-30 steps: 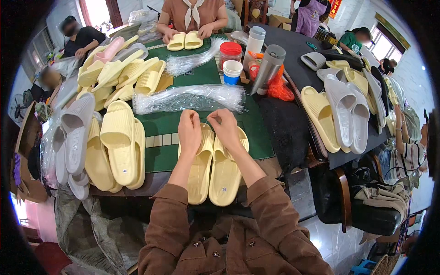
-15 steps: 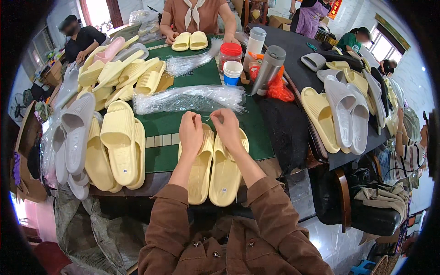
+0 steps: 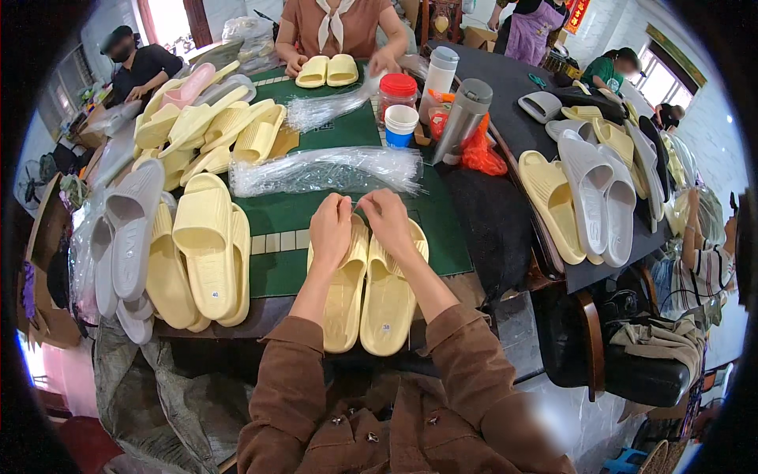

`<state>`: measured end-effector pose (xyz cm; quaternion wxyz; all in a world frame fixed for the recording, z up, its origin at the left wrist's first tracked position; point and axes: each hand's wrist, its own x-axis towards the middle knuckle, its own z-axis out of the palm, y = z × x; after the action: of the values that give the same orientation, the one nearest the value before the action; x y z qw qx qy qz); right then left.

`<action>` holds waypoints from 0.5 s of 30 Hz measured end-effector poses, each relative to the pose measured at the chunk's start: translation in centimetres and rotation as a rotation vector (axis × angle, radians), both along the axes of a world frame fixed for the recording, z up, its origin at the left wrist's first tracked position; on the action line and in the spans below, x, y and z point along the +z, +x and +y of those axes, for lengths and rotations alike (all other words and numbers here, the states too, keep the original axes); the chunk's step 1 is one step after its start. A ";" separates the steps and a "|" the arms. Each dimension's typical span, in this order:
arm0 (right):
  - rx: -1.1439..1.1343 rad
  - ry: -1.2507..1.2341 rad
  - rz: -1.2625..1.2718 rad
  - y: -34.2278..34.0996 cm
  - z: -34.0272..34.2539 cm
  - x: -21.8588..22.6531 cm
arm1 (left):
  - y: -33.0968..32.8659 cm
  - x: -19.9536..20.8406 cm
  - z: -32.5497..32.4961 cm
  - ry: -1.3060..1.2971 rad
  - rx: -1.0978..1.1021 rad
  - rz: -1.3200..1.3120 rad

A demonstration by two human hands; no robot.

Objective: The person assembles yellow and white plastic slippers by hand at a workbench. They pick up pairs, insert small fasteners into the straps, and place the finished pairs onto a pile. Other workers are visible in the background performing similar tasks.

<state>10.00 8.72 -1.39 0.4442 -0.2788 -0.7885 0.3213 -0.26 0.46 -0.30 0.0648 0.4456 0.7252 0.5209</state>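
Observation:
A pair of pale yellow slide sandals [image 3: 341,304] lies side by side at the table's near edge, toes away from me. Over their straps, my left hand [image 3: 330,229] and my right hand [image 3: 387,225] are close together, fingertips pinched. Between them runs a thin clear plastic tie, barely visible now. Just beyond my hands lies a bundle of clear plastic ties [image 3: 324,172] on the green mat [image 3: 272,272]. My fingers hide the ends of the tie.
Yellow sandals [image 3: 212,253] and grey sandals [image 3: 130,229] are piled left. A red-lidded jar [image 3: 397,99], a paper cup [image 3: 400,126] and a steel flask [image 3: 464,118] stand back right. More slides [image 3: 588,189] cover the dark right-hand table. Across from me, a co-worker's hand [image 3: 296,65] rests beside sandals.
My fingertips have shifted slightly, and less of the tie shows between them. The sandals under them have stayed put. Across the table, the co-worker's hand on the right has moved.

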 end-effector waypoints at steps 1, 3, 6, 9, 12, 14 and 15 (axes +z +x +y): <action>-0.003 -0.003 -0.002 -0.1 0.0 -0.1 | -0.1 0.0 0.0 -0.057 -0.015 -0.013; -0.008 -0.010 -0.012 -0.2 -0.1 -0.1 | 0.0 0.0 -0.1 -0.025 0.003 -0.004; -0.007 -0.017 -0.014 -0.2 -0.2 -0.1 | 0.1 0.0 -0.1 0.024 0.019 0.013; -0.012 -0.004 0.002 -0.1 -0.2 -0.1 | 0.1 0.0 -0.1 0.036 0.018 0.012; -0.033 0.024 -0.026 -0.1 -0.1 -0.2 | 0.1 0.0 -0.1 0.014 0.016 0.004; -0.032 0.019 -0.024 0.0 0.0 -0.3 | 0.1 0.1 -0.1 -0.008 0.017 -0.002; -0.020 0.004 0.006 -0.1 0.0 -0.3 | 0.1 0.1 0.0 -0.022 0.019 -0.006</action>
<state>9.94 8.72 -1.73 0.4507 -0.2848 -0.7849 0.3159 -0.13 0.42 -0.22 0.0669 0.4364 0.7350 0.5146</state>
